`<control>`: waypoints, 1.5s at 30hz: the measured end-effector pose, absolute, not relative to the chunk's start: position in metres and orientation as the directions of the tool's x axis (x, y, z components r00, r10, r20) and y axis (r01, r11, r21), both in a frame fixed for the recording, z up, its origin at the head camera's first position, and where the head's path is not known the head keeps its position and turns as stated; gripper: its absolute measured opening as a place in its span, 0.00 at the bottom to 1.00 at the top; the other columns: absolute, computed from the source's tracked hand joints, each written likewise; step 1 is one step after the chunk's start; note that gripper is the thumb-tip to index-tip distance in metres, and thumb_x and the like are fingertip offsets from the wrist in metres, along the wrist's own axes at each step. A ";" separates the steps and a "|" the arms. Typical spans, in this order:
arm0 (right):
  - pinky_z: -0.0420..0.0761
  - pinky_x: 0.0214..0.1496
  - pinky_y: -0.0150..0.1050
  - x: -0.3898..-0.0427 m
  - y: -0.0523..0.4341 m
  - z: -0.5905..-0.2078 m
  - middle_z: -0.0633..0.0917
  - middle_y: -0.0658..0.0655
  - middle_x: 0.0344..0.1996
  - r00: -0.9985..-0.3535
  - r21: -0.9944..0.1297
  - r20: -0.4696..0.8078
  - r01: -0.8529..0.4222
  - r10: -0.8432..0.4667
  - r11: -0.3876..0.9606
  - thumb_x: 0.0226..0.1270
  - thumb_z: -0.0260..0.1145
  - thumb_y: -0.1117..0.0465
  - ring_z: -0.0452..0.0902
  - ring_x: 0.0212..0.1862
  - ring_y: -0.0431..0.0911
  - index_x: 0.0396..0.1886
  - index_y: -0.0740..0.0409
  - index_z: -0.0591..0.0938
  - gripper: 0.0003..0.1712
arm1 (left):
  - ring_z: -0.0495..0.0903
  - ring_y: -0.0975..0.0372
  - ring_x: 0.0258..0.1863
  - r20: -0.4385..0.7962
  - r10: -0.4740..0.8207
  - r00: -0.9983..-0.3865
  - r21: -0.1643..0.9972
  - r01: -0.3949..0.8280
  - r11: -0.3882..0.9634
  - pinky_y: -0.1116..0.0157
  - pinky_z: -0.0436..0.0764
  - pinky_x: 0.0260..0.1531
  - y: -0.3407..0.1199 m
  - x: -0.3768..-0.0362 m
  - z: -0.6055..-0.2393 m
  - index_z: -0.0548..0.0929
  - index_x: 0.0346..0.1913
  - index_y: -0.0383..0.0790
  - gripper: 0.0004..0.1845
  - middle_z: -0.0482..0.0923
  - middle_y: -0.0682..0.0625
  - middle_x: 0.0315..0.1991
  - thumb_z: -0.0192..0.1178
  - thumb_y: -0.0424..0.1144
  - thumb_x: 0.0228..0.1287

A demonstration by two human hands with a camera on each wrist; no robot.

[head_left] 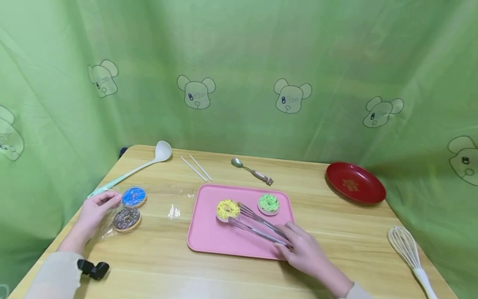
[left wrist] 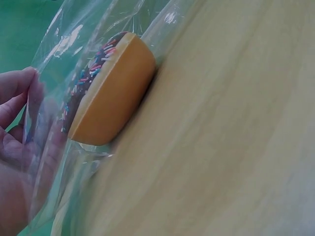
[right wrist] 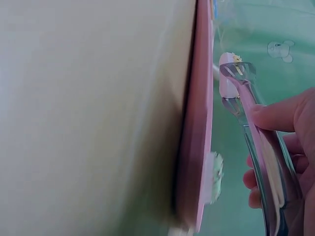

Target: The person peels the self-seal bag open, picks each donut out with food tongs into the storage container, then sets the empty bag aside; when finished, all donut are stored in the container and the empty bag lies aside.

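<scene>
Right hand (head_left: 304,249) grips metal tongs (head_left: 257,226) at their near-right end, fingers curled round both arms; the right wrist view confirms fingers wrapped on the handle. Tongs' long axis runs diagonally, from the hand at the near right edge of the pink tray (head_left: 209,241) toward the far left, tips pointing far-left. Tips sit on either side of the yellow-iced doughnut (head_left: 227,209), which lies flat on the tray; whether the tips actually squeeze it cannot be told. A green-iced doughnut (head_left: 268,203) lies flat on the tray just to the right of the yellow one, apart from it. Left hand (head_left: 95,209) pinches the edge of a clear plastic bag (head_left: 112,224) at the left of the wooden surface (head_left: 354,245), fingers curled on the film; the left wrist view shows the film against the fingers. Inside or on the bag lie a chocolate-iced doughnut (head_left: 127,219) and, just beyond it, a blue-iced doughnut (head_left: 134,196). Judgement on progress: two doughnuts on the tray, two at the bag, so roughly halfway; which direction the transfer runs cannot be read from this moment. Elsewhere on the surface: white ladle (head_left: 149,164) far left, pair of chopsticks (head_left: 196,168), spoon (head_left: 252,170), red plate (head_left: 354,182) far right, whisk (head_left: 408,253) near right.
</scene>
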State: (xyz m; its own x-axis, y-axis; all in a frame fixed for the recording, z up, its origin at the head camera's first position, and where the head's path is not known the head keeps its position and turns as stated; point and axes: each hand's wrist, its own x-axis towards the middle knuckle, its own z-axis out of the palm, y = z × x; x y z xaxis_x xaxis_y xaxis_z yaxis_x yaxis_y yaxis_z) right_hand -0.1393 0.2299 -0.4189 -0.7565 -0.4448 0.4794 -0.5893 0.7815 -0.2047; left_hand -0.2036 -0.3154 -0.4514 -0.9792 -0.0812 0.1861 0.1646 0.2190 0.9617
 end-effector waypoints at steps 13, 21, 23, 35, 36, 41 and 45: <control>0.66 0.24 0.26 -0.107 0.273 -0.425 0.73 0.42 0.30 -0.742 -0.178 0.526 -0.575 -0.417 0.799 0.39 0.77 0.63 0.64 0.27 0.33 0.45 0.56 0.82 0.27 | 0.79 0.68 0.33 0.188 -0.087 -0.978 0.970 0.171 0.172 0.77 0.78 0.36 -0.316 -0.202 -0.451 0.82 0.42 0.35 0.09 0.80 0.58 0.33 0.60 0.37 0.64; 0.70 0.25 0.28 -0.091 0.280 -0.421 0.72 0.41 0.30 -0.849 -0.194 0.415 -0.435 -0.328 0.879 0.41 0.78 0.60 0.65 0.27 0.34 0.46 0.55 0.82 0.27 | 0.79 0.69 0.32 0.181 -0.097 -0.979 0.976 0.167 0.140 0.77 0.78 0.35 -0.315 -0.202 -0.450 0.83 0.40 0.39 0.06 0.80 0.59 0.32 0.60 0.37 0.63; 0.72 0.26 0.29 -0.089 0.280 -0.421 0.72 0.41 0.30 -0.878 -0.200 0.372 -0.392 -0.301 0.898 0.42 0.78 0.59 0.65 0.28 0.34 0.46 0.54 0.82 0.26 | 0.79 0.69 0.32 0.179 -0.096 -0.979 0.974 0.164 0.154 0.77 0.78 0.35 -0.315 -0.202 -0.450 0.83 0.41 0.38 0.07 0.80 0.59 0.32 0.60 0.37 0.63; 0.71 0.27 0.31 -0.086 0.282 -0.423 0.71 0.40 0.32 -0.932 -0.227 0.265 -0.311 -0.249 0.923 0.44 0.77 0.55 0.65 0.28 0.35 0.46 0.52 0.82 0.25 | 0.79 0.69 0.32 0.164 -0.090 -0.982 0.974 0.147 0.171 0.78 0.77 0.35 -0.315 -0.202 -0.448 0.82 0.42 0.38 0.08 0.80 0.60 0.32 0.60 0.38 0.64; 0.70 0.26 0.31 -0.086 0.282 -0.423 0.71 0.40 0.32 -0.932 -0.231 0.264 -0.313 -0.250 0.921 0.44 0.77 0.55 0.65 0.28 0.34 0.46 0.52 0.82 0.25 | 0.78 0.69 0.32 0.162 -0.090 -0.983 0.974 0.145 0.173 0.78 0.77 0.35 -0.315 -0.202 -0.448 0.82 0.42 0.38 0.08 0.80 0.60 0.32 0.60 0.38 0.64; 0.69 0.25 0.29 -0.084 0.286 -0.421 0.71 0.40 0.32 -0.928 -0.268 0.275 -0.326 -0.253 0.907 0.45 0.77 0.55 0.64 0.27 0.33 0.48 0.52 0.82 0.26 | 0.78 0.69 0.33 0.163 -0.084 -0.983 0.972 0.145 0.187 0.78 0.77 0.36 -0.316 -0.203 -0.448 0.82 0.43 0.37 0.09 0.80 0.59 0.33 0.59 0.38 0.64; 0.68 0.24 0.29 -0.083 0.290 -0.418 0.72 0.40 0.33 -0.915 -0.291 0.314 -0.347 -0.253 0.892 0.45 0.77 0.56 0.64 0.27 0.32 0.48 0.52 0.82 0.26 | 0.79 0.69 0.33 0.165 -0.074 -0.984 0.975 0.151 0.165 0.77 0.78 0.36 -0.316 -0.204 -0.449 0.82 0.42 0.37 0.08 0.80 0.58 0.33 0.60 0.37 0.63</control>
